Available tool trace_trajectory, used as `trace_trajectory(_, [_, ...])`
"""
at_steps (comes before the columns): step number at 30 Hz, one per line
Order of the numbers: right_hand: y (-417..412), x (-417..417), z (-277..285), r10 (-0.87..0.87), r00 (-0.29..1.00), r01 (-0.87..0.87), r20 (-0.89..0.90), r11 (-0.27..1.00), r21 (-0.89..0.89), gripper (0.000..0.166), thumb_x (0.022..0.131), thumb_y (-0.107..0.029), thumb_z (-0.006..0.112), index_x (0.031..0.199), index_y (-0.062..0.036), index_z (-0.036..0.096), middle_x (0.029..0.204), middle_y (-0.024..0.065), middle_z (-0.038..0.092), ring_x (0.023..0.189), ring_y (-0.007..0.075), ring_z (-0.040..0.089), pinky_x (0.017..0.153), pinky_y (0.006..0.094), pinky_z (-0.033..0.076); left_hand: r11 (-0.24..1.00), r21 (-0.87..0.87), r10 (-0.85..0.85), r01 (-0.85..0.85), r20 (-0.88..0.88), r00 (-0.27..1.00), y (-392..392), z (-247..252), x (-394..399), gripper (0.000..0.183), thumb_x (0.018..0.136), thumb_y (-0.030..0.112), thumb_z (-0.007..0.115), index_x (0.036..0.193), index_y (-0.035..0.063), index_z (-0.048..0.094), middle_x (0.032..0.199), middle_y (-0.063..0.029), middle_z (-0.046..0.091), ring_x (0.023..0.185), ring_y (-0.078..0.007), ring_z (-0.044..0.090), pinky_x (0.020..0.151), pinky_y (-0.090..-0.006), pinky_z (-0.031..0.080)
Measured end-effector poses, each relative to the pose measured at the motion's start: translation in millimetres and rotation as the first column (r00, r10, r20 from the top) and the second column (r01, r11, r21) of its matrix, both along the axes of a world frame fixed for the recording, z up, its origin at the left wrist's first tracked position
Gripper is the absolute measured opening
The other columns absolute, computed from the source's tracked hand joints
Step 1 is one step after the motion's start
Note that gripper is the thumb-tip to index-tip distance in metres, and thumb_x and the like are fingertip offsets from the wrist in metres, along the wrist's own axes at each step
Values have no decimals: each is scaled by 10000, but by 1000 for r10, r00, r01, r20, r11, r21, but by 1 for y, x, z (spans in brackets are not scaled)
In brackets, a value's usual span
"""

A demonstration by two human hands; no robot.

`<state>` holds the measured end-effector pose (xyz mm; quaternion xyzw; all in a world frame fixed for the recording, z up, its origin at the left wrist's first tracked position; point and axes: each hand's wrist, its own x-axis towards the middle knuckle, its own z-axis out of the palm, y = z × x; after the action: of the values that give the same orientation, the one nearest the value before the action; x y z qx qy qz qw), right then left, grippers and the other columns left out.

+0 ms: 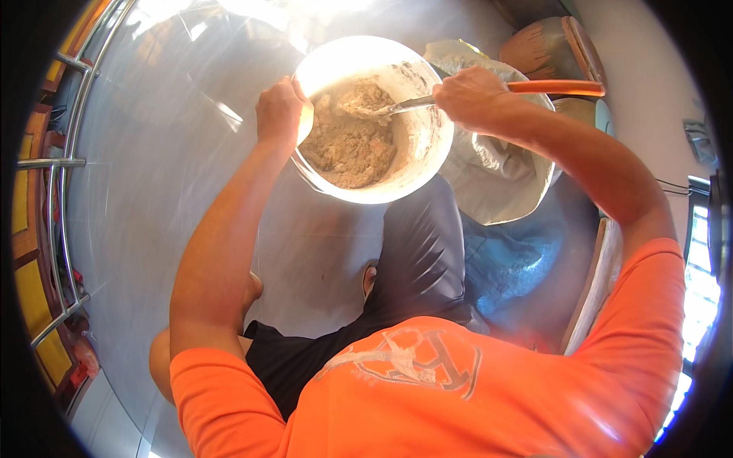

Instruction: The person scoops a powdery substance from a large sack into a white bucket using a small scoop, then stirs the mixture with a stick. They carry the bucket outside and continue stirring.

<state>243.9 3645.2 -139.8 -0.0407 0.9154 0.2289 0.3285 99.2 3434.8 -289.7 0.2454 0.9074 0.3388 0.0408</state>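
Observation:
A white bucket (426, 151) stands in front of me, with a coarse, damp-looking brown mixture (349, 154) covering its bottom. My left hand (282, 110) grips the bucket's rim on the left side. Over the right rim, my right hand (471, 98) is closed around a metal tool (413, 104), whose orange handle (561, 87) sticks out to the right. The tool's tip rests in a lump of the mixture; its exact shape is hidden there. Residue clings to the bucket's inner wall.
Right of the bucket lies a pale woven sack (498, 189), with a blue plastic sheet or bag (509, 257) nearer to me. Brown clay-like pots (544, 54) stand by the wall. At left runs a metal railing (74, 123). The floor (172, 143) is smooth and grey.

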Motion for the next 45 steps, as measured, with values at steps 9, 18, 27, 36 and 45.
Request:
trace_trajectory(9, [-43,-26,-82,34,991,-30,129,999,-29,108,810,-67,654,881,-51,733,817,117,693,769,217,698,640,358,571,999,7,-42,41,78,996,9,14,1,381,1001,269,402,862,5,638,810,-232,664,835,-433,633,800,-496,495])
trace_trajectory(18, [-63,55,-26,298,945,-274,132,946,-175,291,816,-87,618,1016,124,618,710,107,642,643,242,681,495,350,517,1000,-8,-1,1,88,996,2,11,5,335,981,229,439,842,-15,620,831,-253,663,849,-445,634,779,-500,504])
trace_trajectory(27, [-25,-30,-33,136,965,-141,224,990,4,118,859,-80,641,942,3,651,710,101,636,594,182,645,496,313,529,1000,8,-2,1,100,995,3,12,3,383,995,250,415,805,-22,607,802,-245,655,818,-443,626,781,-501,495])
trace_trajectory(36, [-60,36,-17,253,927,-198,278,957,-212,201,836,-144,644,943,25,662,840,150,639,691,248,672,517,377,534,1000,9,-1,1,39,999,0,9,8,357,988,227,425,829,-24,623,811,-256,662,829,-445,636,789,-502,505])
trace_trajectory(45, [-48,38,21,202,935,-126,292,958,-257,146,889,-138,599,808,-24,642,774,119,706,715,238,707,568,341,574,1000,-7,12,-12,78,997,5,19,14,353,989,245,424,851,-15,620,819,-264,658,827,-461,631,781,-511,503])
